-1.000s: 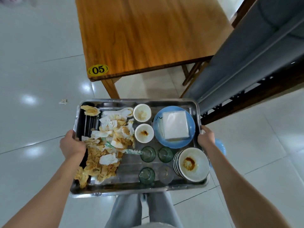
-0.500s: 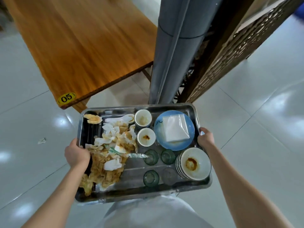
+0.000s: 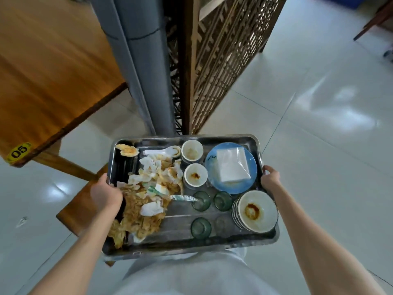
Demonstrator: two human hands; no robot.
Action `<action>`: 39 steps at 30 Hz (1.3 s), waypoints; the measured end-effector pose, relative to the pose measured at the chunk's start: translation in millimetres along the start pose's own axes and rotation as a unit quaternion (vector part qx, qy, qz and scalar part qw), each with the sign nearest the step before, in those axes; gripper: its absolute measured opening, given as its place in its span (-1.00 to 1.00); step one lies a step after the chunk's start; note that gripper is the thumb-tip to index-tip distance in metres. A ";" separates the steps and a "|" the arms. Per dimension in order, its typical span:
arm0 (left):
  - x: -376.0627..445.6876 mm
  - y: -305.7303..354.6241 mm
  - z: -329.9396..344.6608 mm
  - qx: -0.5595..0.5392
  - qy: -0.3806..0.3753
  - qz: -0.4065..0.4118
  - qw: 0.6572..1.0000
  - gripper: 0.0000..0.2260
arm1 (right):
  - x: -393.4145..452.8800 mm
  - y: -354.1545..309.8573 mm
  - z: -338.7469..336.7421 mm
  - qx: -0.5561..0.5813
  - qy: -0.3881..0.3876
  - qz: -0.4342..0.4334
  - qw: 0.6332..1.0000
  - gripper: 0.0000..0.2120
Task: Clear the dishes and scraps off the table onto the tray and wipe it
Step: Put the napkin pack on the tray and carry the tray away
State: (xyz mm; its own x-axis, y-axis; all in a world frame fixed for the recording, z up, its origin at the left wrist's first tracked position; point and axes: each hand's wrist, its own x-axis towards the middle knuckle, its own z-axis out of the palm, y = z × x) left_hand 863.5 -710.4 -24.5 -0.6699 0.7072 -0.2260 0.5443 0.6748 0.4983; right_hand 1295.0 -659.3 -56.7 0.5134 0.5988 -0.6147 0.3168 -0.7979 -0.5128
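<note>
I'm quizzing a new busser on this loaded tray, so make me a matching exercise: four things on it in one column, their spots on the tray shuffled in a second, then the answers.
1. napkin pack
2. stack of plates
3. white spoon
4. food scraps

A. near right corner
B. left half
C. on the blue plate
D. along the far edge

Pairs: 1-C, 2-A, 3-D, 4-B

Lattice screen (image 3: pixel 223 60) ahead; open floor (image 3: pixel 319 145) rightward.

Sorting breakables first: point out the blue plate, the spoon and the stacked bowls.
blue plate (image 3: pixel 212 167), head view, bare left rim.
spoon (image 3: pixel 163 151), head view, white handle.
stacked bowls (image 3: pixel 258 210), head view, top bowl's inside.
</note>
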 end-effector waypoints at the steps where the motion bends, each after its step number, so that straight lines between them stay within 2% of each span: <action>1: -10.1 9.9 6.3 0.000 -0.004 0.000 1.000 -0.62 | 4.5 8.1 -13.9 0.007 0.008 -0.001 1.000 -0.46; 11: -115.2 126.4 94.3 0.023 -0.028 0.046 0.998 -0.61 | 52.2 80.3 -170.2 0.053 0.055 0.007 0.997 -0.67; 15: -141.8 181.7 134.0 0.052 -0.037 0.077 0.995 -0.65 | 81.4 97.3 -226.0 0.061 0.092 0.023 0.994 -0.61; 21: -152.1 275.7 185.7 0.066 -0.065 0.122 0.988 -0.71 | 125.7 107.1 -294.3 0.071 0.130 0.036 0.988 -0.65; 28: -145.2 399.9 250.2 0.048 -0.096 0.149 0.983 -0.61 | 196.0 92.3 -353.2 0.084 0.151 0.062 0.983 -0.61; 39: -107.6 629.7 364.2 0.060 -0.148 0.243 0.957 -0.63 | 331.5 12.0 -458.5 0.147 0.213 0.097 0.961 -0.64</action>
State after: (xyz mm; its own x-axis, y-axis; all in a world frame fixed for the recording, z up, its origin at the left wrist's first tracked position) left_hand 1462.3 -284.8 8.7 -0.1598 0.9603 -0.2286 0.8212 0.2578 0.5090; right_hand 1834.6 -501.8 8.2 0.8395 0.3086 -0.4472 -0.0249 -0.8003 -0.5991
